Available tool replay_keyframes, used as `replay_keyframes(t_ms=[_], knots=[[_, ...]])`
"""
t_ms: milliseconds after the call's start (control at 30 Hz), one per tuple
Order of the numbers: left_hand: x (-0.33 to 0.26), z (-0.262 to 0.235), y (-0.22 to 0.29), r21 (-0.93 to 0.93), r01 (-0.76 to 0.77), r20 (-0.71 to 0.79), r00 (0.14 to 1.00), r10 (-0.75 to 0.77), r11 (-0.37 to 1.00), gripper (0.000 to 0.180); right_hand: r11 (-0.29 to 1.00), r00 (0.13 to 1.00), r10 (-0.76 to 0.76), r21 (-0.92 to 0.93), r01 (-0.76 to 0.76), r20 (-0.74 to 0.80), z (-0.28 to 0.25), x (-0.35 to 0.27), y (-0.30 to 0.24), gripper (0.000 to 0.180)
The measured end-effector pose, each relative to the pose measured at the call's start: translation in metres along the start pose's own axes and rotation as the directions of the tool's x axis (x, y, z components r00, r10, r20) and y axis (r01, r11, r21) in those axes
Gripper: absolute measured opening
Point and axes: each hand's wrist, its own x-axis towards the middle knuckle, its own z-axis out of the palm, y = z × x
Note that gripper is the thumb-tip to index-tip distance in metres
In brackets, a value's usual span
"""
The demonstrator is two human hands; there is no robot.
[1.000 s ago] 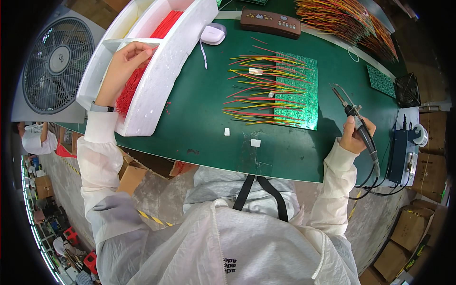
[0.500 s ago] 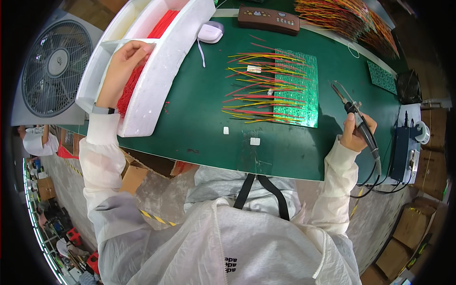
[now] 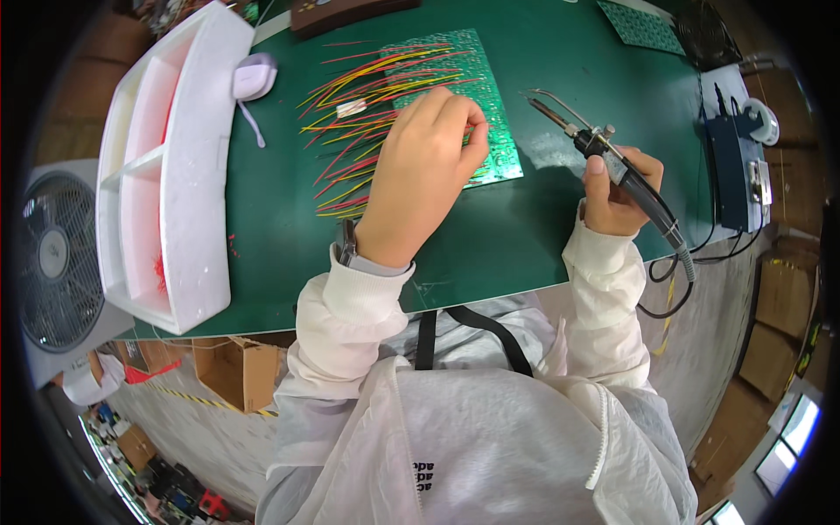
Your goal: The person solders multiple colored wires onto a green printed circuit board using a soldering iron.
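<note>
My left hand [image 3: 409, 179] is over the green circuit board [image 3: 500, 140], thumb and forefinger pinched together above its surface. Whatever lies between those fingertips is too small or hidden to make out. Red, yellow and black wires [image 3: 350, 77] stick out leftward from the board in rows, and my hand covers some of them. My right hand [image 3: 605, 203] grips a black soldering iron [image 3: 632, 180] with a thin curved metal tube beside its tip. The tip points up and left, to the right of the board and apart from it.
A white foam box [image 3: 199, 236] with compartments holding red wires stands at the left, beside a fan [image 3: 54, 254]. A lilac case [image 3: 255, 77] and brown box [image 3: 354, 10] lie farther back. At right are a blue soldering unit [image 3: 737, 171], a solder spool [image 3: 763, 122] and another board [image 3: 643, 28].
My left hand has moved right from the red wires in the foam box to above the circuit board. The right hand keeps the iron, and the view has shifted.
</note>
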Motion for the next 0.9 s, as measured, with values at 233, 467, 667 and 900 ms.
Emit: replay_keyframes(t_ms=[233,467,667,900], knots=[[-0.005,0.015,-0.012,0.025,-0.067,0.079,0.995,0.065,0.997,0.013,1.000,1.000,0.024,0.002,-0.024,-0.001,-0.010,-0.005,-0.011,0.030],[0.015,0.006,-0.013,0.113,-0.129,0.073,0.990,0.122,0.985,0.012,0.999,1.000,-0.025,-0.022,0.026,0.012,-0.009,0.004,-0.012,0.034],[0.022,0.016,-0.031,0.137,-0.159,0.136,0.981,0.141,0.978,0.012,0.993,0.991,-0.096,-0.059,0.101,0.090,0.007,0.022,-0.008,0.034],[0.020,0.025,-0.035,0.153,-0.190,0.058,0.981,0.183,0.970,0.016,0.993,0.991,-0.106,-0.041,0.110,0.083,0.005,0.021,-0.002,0.035]])
